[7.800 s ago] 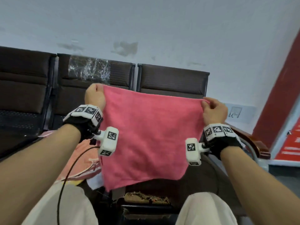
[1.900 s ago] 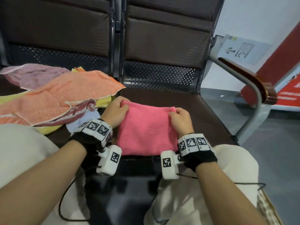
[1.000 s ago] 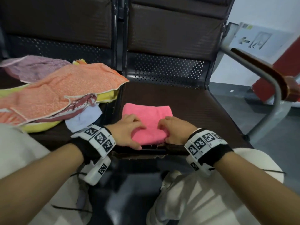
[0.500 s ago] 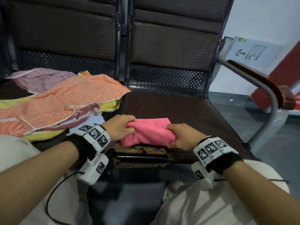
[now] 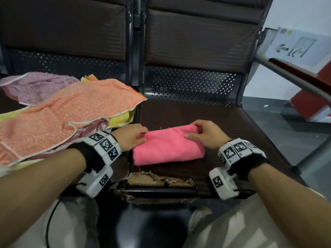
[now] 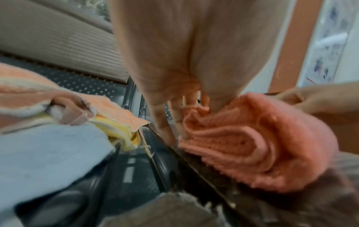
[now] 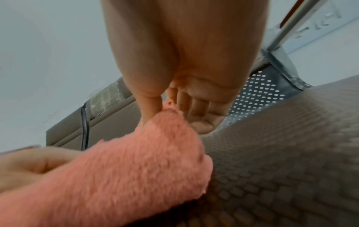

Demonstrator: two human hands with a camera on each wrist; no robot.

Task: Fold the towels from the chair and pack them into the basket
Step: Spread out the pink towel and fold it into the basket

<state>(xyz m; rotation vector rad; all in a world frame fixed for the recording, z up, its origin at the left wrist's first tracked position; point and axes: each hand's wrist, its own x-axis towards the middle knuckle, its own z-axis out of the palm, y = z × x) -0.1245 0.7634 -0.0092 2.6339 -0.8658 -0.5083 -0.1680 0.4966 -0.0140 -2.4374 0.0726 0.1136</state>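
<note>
The pink towel (image 5: 168, 146), folded into a thick bundle, lies on the dark seat of the right-hand chair (image 5: 223, 120), close to its torn near edge. The left hand (image 5: 129, 138) pinches the towel's far left corner between thumb and fingers, while the right hand (image 5: 208, 134) pinches its far right corner in the same way. On the seat to the left lies an unfolded heap with an orange towel (image 5: 71, 115) on top, a purple towel (image 5: 37, 86) farther back, and yellow cloth (image 5: 121, 118) beneath.
</note>
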